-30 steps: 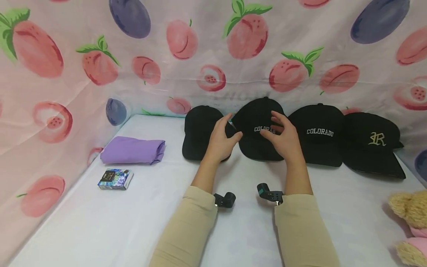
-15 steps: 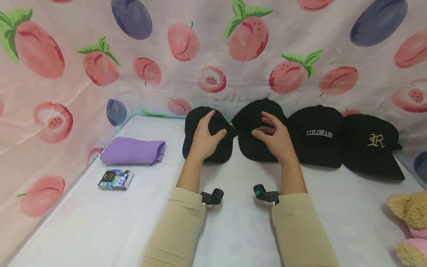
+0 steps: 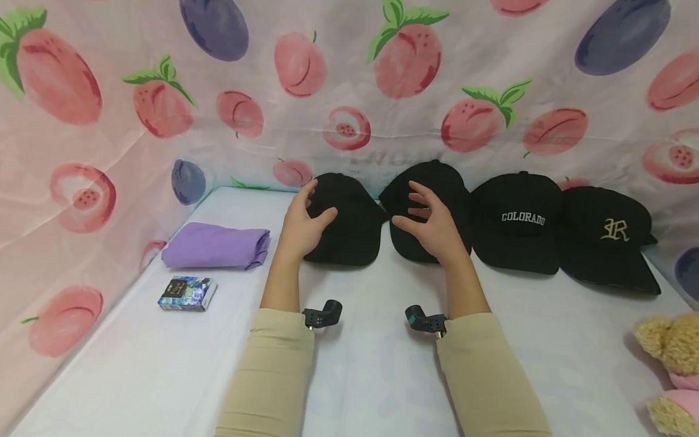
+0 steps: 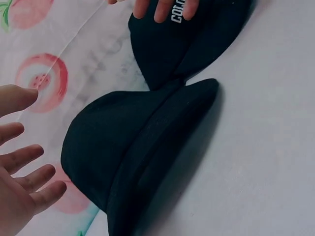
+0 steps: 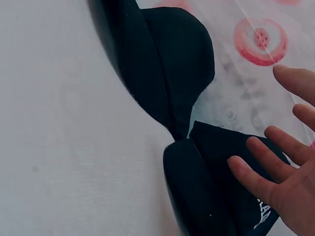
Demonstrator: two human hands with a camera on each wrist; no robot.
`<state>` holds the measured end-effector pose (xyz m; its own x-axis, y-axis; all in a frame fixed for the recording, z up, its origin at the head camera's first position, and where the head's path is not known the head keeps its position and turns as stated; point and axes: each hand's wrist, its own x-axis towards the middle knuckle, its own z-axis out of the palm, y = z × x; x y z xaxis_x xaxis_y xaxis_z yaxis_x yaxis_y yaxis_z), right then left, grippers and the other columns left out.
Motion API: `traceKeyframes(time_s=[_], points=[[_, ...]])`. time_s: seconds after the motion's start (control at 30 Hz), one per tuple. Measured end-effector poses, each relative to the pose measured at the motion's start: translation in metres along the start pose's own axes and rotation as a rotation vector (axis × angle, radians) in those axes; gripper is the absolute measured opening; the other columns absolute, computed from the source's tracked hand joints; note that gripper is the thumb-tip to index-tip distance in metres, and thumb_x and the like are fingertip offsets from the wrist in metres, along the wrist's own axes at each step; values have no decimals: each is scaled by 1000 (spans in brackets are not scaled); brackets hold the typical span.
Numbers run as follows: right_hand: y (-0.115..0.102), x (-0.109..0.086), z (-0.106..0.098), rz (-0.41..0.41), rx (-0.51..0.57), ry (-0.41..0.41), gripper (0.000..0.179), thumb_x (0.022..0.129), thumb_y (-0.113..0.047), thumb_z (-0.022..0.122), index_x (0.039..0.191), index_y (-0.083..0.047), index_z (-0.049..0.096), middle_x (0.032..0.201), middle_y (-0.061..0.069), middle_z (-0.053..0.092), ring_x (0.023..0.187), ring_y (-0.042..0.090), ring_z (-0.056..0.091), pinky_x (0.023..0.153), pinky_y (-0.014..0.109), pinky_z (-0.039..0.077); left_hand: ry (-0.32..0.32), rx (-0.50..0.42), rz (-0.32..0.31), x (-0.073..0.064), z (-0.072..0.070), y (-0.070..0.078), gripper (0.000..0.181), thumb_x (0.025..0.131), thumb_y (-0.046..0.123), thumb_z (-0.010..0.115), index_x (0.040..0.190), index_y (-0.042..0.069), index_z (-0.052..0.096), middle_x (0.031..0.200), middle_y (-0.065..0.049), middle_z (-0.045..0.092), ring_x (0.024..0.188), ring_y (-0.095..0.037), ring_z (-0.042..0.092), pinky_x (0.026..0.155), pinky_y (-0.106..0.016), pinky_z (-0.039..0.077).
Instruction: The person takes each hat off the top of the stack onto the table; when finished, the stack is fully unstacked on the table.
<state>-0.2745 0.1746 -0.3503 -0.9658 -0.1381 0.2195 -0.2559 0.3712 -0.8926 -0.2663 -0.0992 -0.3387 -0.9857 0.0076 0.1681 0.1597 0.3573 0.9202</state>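
Four black caps would be too exact a tally, so several black caps line the back of the white table. In the head view, the leftmost plain cap (image 3: 349,224) has my left hand (image 3: 303,227) in front of its left side, fingers spread and holding nothing. My right hand (image 3: 434,227) hovers before the neighbouring COLORADO cap (image 3: 442,182), hiding its lettering, with fingers apart and nothing between them. The left wrist view has the plain cap (image 4: 113,142) beside the spread left fingers. In the right wrist view, my right hand's fingers overlap the lettered cap (image 5: 216,182).
Another COLORADO cap (image 3: 519,233) and a cap with a gold R emblem (image 3: 611,237) stand to the right. At left lie a folded purple cloth (image 3: 215,246) and a small patterned box (image 3: 187,294). A teddy bear (image 3: 674,346) is partly visible at the right edge.
Both hands have shifted left, the left hand farther, from the plain cap's right side to its left side. The gap between the hands has widened. The caps have stayed in place.
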Motion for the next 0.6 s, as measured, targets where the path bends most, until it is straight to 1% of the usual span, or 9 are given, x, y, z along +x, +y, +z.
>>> traceKeyframes(time_s=[0.1, 0.17, 0.3, 0.47, 0.6], points=[[-1, 1, 3, 11, -9, 0, 81, 94, -26, 77, 162, -27, 34, 162, 14, 40, 140, 36, 51, 112, 59, 44, -7, -1, -29, 0, -6, -3, 76, 99, 27, 67, 164, 20, 30, 167, -8, 33, 154, -32, 30, 123, -54, 31], [-1, 0, 3, 21, -10, 6, 80, 94, -26, 77, 162, -28, 34, 163, 13, 39, 140, 35, 52, 112, 58, 45, -13, -8, -50, 0, -7, -5, 76, 99, 27, 67, 164, 20, 28, 167, -10, 34, 153, -33, 31, 123, -54, 32], [0, -1, 3, 40, -8, 9, 80, 94, -27, 77, 161, -29, 35, 165, 13, 36, 139, 34, 51, 111, 57, 46, -31, 0, -100, -2, -12, -8, 78, 100, 28, 66, 165, 16, 24, 166, -15, 33, 153, -37, 32, 122, -55, 33], [1, 0, 10, 67, -37, -7, 78, 95, -28, 75, 162, -27, 35, 166, 12, 32, 140, 35, 51, 110, 55, 47, -49, 55, -174, -1, -16, -14, 80, 100, 29, 64, 166, 14, 22, 165, -20, 33, 153, -41, 33, 122, -56, 32], [-2, 1, 18, 87, -47, -35, 78, 95, -30, 75, 162, -26, 35, 167, 11, 29, 140, 36, 51, 108, 54, 50, -47, 70, -208, 0, -20, -19, 82, 98, 28, 66, 165, 13, 22, 165, -22, 32, 152, -42, 33, 122, -56, 32]])
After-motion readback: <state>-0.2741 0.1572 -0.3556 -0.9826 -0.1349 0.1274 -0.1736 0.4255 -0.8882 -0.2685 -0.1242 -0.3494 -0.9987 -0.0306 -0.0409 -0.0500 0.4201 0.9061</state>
